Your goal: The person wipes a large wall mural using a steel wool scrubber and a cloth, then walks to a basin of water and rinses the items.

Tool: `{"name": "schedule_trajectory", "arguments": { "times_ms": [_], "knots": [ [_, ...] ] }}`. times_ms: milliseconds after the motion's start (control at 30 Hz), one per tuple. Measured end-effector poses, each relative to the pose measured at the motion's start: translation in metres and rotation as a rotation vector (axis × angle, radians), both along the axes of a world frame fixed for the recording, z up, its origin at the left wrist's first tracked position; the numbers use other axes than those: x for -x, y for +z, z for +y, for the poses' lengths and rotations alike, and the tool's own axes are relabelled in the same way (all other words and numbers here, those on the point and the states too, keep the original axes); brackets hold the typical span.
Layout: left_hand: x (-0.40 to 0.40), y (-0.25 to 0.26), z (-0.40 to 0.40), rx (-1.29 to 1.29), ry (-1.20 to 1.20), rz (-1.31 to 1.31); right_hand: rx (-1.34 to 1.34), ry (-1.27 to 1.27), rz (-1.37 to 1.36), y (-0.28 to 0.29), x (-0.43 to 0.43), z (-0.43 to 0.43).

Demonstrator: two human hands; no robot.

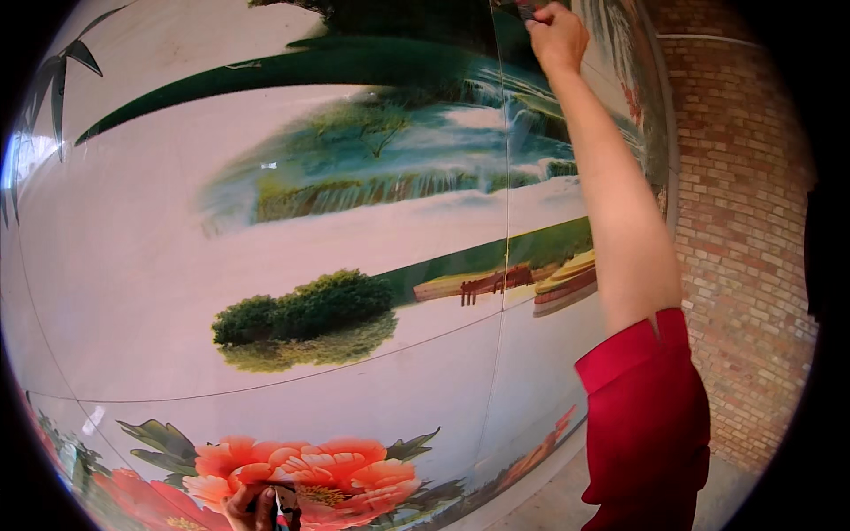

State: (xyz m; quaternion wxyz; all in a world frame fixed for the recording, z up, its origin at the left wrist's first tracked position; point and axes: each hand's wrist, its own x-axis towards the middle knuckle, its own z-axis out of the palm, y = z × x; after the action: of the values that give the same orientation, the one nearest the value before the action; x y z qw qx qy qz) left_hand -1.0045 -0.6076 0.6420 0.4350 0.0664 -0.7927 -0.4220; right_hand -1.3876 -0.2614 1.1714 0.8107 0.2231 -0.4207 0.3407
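Note:
My right hand [560,38] is raised at the top right against a glossy wall of printed tiles [166,265]. It grips a small dark and reddish handled tool [526,9], whose far end is cut off by the picture's top edge. My left hand [249,508] is low in the picture, in front of a printed orange peony [358,471]. Its fingers are closed on a small black and whitish object [287,501], too unclear to name. Printed waterfalls, a bush and boats cover the tiles between the hands.
Thin joints run between the tiles. Beyond the mural's right edge lies brick paving [730,232]. A pale concrete strip [544,494] follows the mural's lower right edge. Light glares off the tiles at the far left.

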Motion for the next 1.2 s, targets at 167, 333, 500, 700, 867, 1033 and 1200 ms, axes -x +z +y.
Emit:
{"name": "schedule_trajectory", "arguments": {
  "times_ms": [167, 333, 500, 700, 867, 1033, 1200],
  "knots": [
    [-0.008, -0.004, 0.0, -0.017, 0.025, -0.018, -0.301, 0.257, 0.197, -0.036, -0.022, -0.037],
    [-0.003, 0.0, 0.006, 0.007, 0.001, 0.054, 0.227, 0.134, -0.235, -0.017, 0.011, 0.022],
    [-0.001, -0.008, 0.002, -0.024, -0.006, 0.002, 0.031, 0.191, 0.117, -0.018, -0.055, -0.069],
    [0.002, -0.001, -0.002, -0.017, -0.034, 0.017, -0.164, 0.553, 0.409, -0.051, -0.204, -0.269],
    [-0.004, -0.002, 0.003, 0.048, 0.102, 0.066, -0.502, 0.561, 0.436, -0.101, -0.243, -0.296],
    [-0.001, -0.009, 0.002, 0.045, 0.05, 0.103, -0.194, 0.327, 0.252, -0.079, -0.142, -0.17],
    [0.002, -0.004, 0.005, 0.07, 0.027, 0.094, 0.055, 0.259, 0.018, -0.07, -0.135, -0.159]
  ]
}}
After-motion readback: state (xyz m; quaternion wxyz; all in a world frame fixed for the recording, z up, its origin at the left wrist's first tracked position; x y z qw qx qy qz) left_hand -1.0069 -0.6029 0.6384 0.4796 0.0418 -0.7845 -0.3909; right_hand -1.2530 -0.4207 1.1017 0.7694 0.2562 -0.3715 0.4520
